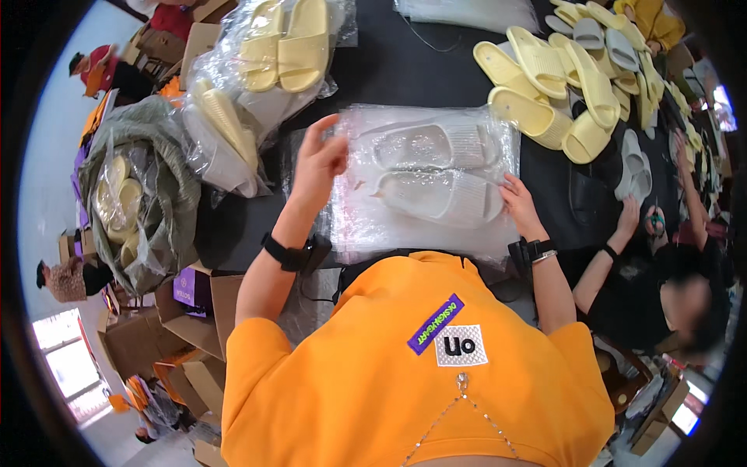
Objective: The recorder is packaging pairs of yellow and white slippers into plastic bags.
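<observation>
Pale slippers (pixel 471 194), centre: two. Yellow slippers (pixel 303 53), farthest bag (pixel 338 35) at left: two. Woven sack (pixel 165 148), left: one. Loose yellow slippers (pixel 594 89), right: more than five.

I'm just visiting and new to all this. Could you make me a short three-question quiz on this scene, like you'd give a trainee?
1. True or false: two pale slippers lie side by side between the person's left hand and right hand.

2. Multiple choice: which is nearer to the strapped ends of those slippers?
A) the left hand
B) the right hand
C) both equally near

3. Open question: what can be seen inside the grey-green sack on the left?

Key:
1. True.
2. B.
3. Yellow slippers with clear plastic around them.
</observation>
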A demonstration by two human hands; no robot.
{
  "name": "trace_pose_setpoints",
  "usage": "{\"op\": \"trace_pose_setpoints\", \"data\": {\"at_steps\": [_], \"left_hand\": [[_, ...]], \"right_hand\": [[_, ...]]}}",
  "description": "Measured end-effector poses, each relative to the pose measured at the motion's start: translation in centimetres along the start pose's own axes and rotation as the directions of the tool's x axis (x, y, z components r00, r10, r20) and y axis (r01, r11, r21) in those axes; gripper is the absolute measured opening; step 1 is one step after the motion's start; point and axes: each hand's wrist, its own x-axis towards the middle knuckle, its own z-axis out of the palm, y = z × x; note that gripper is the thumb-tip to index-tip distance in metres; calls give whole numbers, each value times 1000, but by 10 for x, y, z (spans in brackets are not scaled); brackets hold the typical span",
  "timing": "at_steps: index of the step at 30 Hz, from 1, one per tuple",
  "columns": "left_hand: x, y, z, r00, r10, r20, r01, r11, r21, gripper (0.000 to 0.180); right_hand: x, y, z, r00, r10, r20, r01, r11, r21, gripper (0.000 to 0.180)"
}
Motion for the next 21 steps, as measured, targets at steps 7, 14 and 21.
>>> {"op": "trace_pose_setpoints", "data": {"at_steps": [7, 14, 21], "left_hand": [[-13, -65, -46, 952, -296, 82, 281, 948, 151, 35], [-14, -53, -34, 530, -640, 556, 266, 748, 608, 64], [37, -90, -6, 747, -33, 664, -624, 309, 718, 52]], "right_hand": [[3, 0, 9, 1000, 13, -7, -14, 987, -159, 42], [1, 4, 8, 998, -50, -40, 42, 982, -185, 41], [3, 1, 16, 999, -32, 12, 33, 995, -95, 45]]}}
